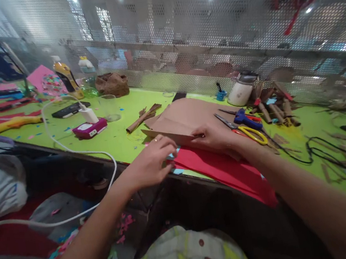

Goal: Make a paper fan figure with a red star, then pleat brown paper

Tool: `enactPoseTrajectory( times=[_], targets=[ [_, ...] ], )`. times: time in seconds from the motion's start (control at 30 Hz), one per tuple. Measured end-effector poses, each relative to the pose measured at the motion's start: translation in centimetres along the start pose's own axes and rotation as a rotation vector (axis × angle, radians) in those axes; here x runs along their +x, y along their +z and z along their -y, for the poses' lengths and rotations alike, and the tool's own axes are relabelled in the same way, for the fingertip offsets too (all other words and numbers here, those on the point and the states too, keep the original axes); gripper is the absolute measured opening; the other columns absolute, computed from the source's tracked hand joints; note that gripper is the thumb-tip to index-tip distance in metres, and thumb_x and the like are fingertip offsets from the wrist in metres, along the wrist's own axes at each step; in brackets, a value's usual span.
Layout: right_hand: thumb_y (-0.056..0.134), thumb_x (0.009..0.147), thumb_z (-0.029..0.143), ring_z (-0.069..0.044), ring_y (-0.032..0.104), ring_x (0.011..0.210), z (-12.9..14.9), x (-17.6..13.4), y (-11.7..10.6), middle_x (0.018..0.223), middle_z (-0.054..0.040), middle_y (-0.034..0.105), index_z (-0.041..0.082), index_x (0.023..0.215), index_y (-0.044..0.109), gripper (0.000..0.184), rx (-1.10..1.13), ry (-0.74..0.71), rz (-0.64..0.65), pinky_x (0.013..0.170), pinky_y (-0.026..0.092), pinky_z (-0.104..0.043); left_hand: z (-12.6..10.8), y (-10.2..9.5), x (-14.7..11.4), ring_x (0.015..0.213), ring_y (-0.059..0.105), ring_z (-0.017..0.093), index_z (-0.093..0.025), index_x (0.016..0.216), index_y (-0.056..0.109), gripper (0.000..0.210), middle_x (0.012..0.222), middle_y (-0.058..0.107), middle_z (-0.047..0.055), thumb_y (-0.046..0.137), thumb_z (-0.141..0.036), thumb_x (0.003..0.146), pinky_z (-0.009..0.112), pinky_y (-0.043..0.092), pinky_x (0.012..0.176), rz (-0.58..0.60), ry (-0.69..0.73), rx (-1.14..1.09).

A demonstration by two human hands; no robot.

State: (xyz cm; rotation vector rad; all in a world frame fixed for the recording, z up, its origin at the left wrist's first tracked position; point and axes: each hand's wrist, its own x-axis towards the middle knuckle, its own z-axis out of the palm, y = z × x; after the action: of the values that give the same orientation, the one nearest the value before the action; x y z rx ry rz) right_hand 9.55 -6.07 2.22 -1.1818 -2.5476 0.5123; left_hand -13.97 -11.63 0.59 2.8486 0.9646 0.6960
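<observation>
The green tabletop [123,146] supports brown paper [187,115] (centre), red paper [225,169] (below centre), a purple box [89,129] (left) and a white jar [239,92] (right).

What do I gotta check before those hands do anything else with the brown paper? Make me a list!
1. Right hand has a grip on the brown paper: ok, it holds the near edge.
2. Left hand free: cannot tell; blue scraps show beside its fingers.
3. Scissors off the brown paper: not ok, the blades lie over it.
4. Red paper all on the table: not ok, one end seems to stick out past the front edge.
5. Clear cup upright: ok, and it stands apart from both hands.
</observation>
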Motion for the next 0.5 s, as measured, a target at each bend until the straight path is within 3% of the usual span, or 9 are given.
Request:
enactPoseTrajectory(
  times=[0.17, 0.33, 0.5],
  targets=[
    [0.052, 0.077, 0.027, -0.015, 0.051, 0.064, -0.2, 0.1, -0.1, 0.068, -0.0014, 0.065, 0.015, 0.084, 0.069, 0.022, 0.001, 0.012, 0.008, 0.060, 0.036, -0.024, 0.3, 0.3, -2.5, 0.089, 0.052, 0.018, -0.017, 0.090, 0.060, 0.020, 0.095, 0.058, 0.007, 0.041, -0.021, 0.090, 0.032, 0.040, 0.083, 0.114, -0.025, 0.108],
    [0.049, 0.079, 0.024, -0.013, 0.050, 0.063, -0.1, -0.1, 0.2, 0.070, -0.0031, 0.065, 0.014, 0.080, 0.068, 0.022, -0.056, -0.007, -0.014, 0.058, 0.035, -0.024, 0.8, -0.3, -1.4, 0.082, 0.054, 0.017, -0.019, 0.090, 0.063, 0.018, 0.089, 0.061, 0.006, 0.046, -0.018, 0.087, 0.028, 0.041, 0.071, 0.246, 0.094, 0.206],
    [0.049, 0.080, 0.023, -0.013, 0.052, 0.065, 0.0, -0.2, 0.1, 0.076, -0.0045, 0.068, 0.014, 0.084, 0.069, 0.022, -0.049, -0.013, 0.013, 0.061, 0.037, -0.024, 0.7, 0.0, -0.4, 0.081, 0.054, 0.019, -0.017, 0.084, 0.063, 0.016, 0.081, 0.060, 0.008, 0.050, -0.009, 0.081, 0.029, 0.042, 0.071, 0.237, 0.157, 0.277]
  ],
)
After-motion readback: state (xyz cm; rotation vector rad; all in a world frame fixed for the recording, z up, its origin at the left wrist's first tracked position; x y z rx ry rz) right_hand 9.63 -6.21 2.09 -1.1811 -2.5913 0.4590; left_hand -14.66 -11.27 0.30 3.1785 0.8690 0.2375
